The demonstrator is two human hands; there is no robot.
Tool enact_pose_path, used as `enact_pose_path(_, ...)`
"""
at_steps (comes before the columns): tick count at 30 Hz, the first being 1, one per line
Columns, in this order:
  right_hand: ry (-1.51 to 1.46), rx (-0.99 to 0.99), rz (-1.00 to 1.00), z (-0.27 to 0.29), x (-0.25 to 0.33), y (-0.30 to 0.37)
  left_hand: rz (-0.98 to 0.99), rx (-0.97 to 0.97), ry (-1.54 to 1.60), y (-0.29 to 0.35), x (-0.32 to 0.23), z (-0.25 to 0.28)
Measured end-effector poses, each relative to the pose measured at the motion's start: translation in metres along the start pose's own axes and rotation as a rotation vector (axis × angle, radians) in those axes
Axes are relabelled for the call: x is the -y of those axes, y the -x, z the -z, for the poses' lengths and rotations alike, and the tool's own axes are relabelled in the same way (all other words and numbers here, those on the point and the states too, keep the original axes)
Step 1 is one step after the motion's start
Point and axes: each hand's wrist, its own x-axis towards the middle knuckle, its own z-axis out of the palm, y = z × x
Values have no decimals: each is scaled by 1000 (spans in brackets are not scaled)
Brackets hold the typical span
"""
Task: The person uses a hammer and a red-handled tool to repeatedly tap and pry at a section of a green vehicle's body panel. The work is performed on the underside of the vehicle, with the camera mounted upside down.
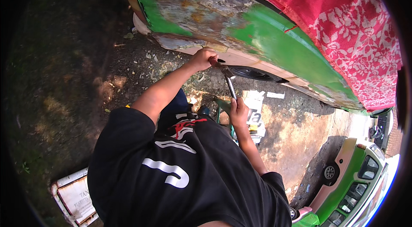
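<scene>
My left hand (204,59) is closed round a reddish-brown piece (213,62) beside the lower edge of a green vehicle body (279,38). My right hand (239,112) grips the shaft of a metal-handled tool (230,85), which looks like a hammer. The tool slants up and left, its far end close to the reddish-brown piece; whether the two touch or are joined, I cannot make out. Just right of that end is a dark wheel (253,74), partly covered by the pinkish lower panel. The bodywork above shows bare, rusty patches.
A red cloth with white flowers (352,38) drapes over the vehicle at upper right. Papers (254,115) lie right of my right hand. Crumbs of debris (150,57) litter the ground. A rusty-framed white panel (75,197) is at lower left; another green-and-pink vehicle (343,184) stands at lower right.
</scene>
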Motion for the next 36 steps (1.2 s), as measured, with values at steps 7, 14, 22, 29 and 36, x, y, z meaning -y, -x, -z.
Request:
enact_pose_path(7, -134, -51, -104, 12, 24, -9, 115, -28, 110, -15, -9, 2)
enact_pose_path(14, -280, -111, -45, 10, 31, -20, 63, -133, 213, -18, 10, -8)
enact_pose_path(22, -286, -150, -155, 21, 7, -20, 92, -16, 128, -1, -18, -1)
enact_pose_path(29, -525, -168, -280, 26, -8, -16, -156, -77, 9, 25, -20, -17)
enact_pose_path(36, -434, -107, -288, 23, -11, -7, -88, -116, 65, 15, -9, -9)
